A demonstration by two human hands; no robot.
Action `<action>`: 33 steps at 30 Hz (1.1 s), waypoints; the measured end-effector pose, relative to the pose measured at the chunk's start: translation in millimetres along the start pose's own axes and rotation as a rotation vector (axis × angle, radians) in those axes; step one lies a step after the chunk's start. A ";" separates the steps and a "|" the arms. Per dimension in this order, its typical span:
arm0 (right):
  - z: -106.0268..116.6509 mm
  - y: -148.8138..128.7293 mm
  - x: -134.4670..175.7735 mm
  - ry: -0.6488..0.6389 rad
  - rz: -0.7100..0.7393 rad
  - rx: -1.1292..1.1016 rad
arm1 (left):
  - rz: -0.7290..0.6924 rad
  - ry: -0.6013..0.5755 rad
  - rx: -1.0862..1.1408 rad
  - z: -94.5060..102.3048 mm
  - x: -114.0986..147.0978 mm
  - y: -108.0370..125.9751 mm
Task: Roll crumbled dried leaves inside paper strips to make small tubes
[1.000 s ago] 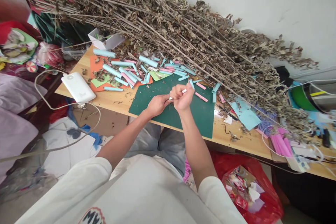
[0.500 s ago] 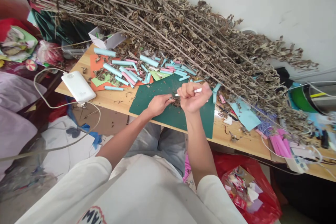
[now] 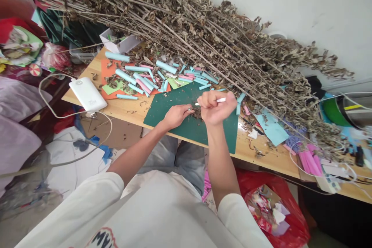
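Over the dark green mat (image 3: pixel 165 104), my right hand (image 3: pixel 216 106) is closed in a fist around a thin white stick (image 3: pixel 221 100). One end of the stick points left, toward my other hand. My left hand (image 3: pixel 176 116) pinches a small, light-rimmed piece (image 3: pixel 190 109) between thumb and forefinger; its kind is too small to make out. Crumbled dry leaves (image 3: pixel 198 114) lie on the mat between the two hands. Beyond the mat, several rolled blue paper tubes (image 3: pixel 166 67) and pink paper tubes (image 3: pixel 142 85) lie in a loose heap.
A large bundle of dried leafy stalks (image 3: pixel 186 27) spans the back of the wooden table (image 3: pixel 122 109). On the left lies a white power bank (image 3: pixel 88 93) with a cable. Blue paper (image 3: pixel 272 127) lies to the right. A red rubbish bag (image 3: pixel 299 217) stands below.
The whole view has shifted very slightly. Both hands keep their grips and nearly the same places over the mat.
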State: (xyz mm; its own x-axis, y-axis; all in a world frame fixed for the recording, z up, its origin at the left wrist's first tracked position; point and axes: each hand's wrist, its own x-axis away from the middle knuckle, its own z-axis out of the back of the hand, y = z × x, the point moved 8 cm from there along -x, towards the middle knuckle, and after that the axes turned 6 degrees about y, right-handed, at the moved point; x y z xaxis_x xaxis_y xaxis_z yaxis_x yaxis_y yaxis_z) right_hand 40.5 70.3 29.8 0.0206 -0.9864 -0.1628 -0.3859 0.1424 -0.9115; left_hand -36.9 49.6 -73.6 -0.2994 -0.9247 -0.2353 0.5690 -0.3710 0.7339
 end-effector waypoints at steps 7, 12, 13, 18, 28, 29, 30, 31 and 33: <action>2.0 1.5 -1.5 0.014 -0.028 0.045 | -0.010 0.001 0.006 0.5 -0.2 1.1; -6.2 6.2 2.1 -0.019 -0.017 0.025 | 0.003 0.005 0.011 1.4 0.0 0.5; -5.5 5.2 2.2 -0.020 -0.028 0.032 | 0.002 0.000 0.006 1.1 0.0 0.7; 40.1 -44.4 -3.9 0.125 0.168 0.113 | 0.017 0.003 -0.040 2.0 0.0 0.5; 147.3 28.6 15.4 0.222 0.094 1.616 | 0.036 0.028 -0.015 6.7 3.3 4.5; 149.8 34.1 16.4 0.210 0.111 1.660 | 0.032 0.032 -0.005 6.7 3.3 4.5; 151.9 36.4 17.0 0.213 0.126 1.687 | 0.029 0.035 0.006 6.7 3.1 4.4; 153.3 35.9 17.7 0.228 0.139 1.707 | 0.029 0.039 0.015 6.9 2.8 4.1; 151.6 28.7 20.7 0.267 0.186 1.716 | 0.039 0.052 0.025 7.8 2.3 2.9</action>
State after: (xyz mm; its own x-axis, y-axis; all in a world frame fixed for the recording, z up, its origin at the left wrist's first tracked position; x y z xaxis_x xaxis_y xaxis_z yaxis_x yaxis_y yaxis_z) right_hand 169.7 66.4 -57.0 -0.1142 -0.9083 -0.4023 0.9681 -0.0109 -0.2503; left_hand -41.9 47.1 -67.0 -0.2367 -0.9420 -0.2381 0.5600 -0.3325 0.7588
